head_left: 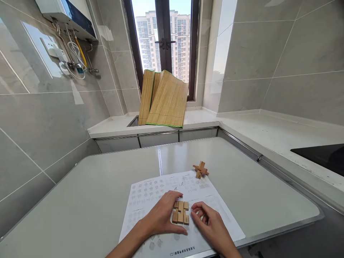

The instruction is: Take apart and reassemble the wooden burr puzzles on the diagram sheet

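Several notched wooden puzzle bars (181,212) lie side by side on a printed instruction sheet (150,193) near the table's front edge. My left hand (162,215) rests flat on the sheet, its thumb and fingers touching the left side of the bars. My right hand (208,224) sits just right of them with fingers curled loosely, fingertips close to the bars and nothing in its grasp. An assembled wooden cross-shaped puzzle (200,169) stands beyond the sheet's far right corner.
The grey table (88,200) meets a white counter (268,132) at the back and right. Folded bamboo mats (163,100) lean against the window over a sink. A black cooktop (322,156) is at the right. A water heater (67,16) hangs upper left.
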Demonstrator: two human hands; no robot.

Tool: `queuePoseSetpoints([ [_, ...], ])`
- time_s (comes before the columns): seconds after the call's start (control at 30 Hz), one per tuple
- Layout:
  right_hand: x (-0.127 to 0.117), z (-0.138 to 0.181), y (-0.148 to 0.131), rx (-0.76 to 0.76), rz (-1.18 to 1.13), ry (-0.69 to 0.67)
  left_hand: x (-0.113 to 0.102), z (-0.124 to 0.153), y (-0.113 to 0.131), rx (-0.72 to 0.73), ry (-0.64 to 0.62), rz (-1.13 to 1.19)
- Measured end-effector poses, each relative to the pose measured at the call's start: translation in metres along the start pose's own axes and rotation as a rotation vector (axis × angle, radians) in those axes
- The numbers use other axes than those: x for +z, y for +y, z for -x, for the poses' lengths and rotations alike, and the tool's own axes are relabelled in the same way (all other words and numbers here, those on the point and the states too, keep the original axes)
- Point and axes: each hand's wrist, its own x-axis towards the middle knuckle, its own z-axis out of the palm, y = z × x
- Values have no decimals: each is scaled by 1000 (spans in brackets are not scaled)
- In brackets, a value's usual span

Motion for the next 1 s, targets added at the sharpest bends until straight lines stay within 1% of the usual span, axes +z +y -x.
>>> queuePoseSetpoints([
  [0.1, 1, 0, -2, -15, 56, -33, -12, 5, -6, 45, 19, -65],
  [0.2, 2, 0, -2, -47, 136, -50, -22, 10, -12, 44, 36, -84],
  [0.3, 5, 1, -3, -64, 190, -95, -27, 15, -15, 8, 43, 24],
  [0.37, 8, 2, -4, -36, 235, -112, -27, 16, -13, -47, 46, 123],
  [0.43, 10, 3, -3, -2, 267, -88, -24, 17, -10, -117, 63, 198],
  [0.5, 11, 3, 0, 27, 250, -41, -21, 18, -8, -166, 90, 254],
  [0.67, 9, -2, 14, 81, 49, 69, -13, 17, -11, -205, 186, 434],
  [0.73, 9, -6, 19, 86, -52, 105, -10, 16, -14, -197, 235, 575],
  [0.8, 12, -11, 20, 95, -180, 113, -9, 15, -19, -188, 276, 724],
  [0.9, 15, -20, 13, 109, -390, 112, -8, 13, -24, -228, 326, 869],
  [1.0, 17, -33, -3, 177, -522, 104, -12, 11, -26, -314, 368, 985],
])
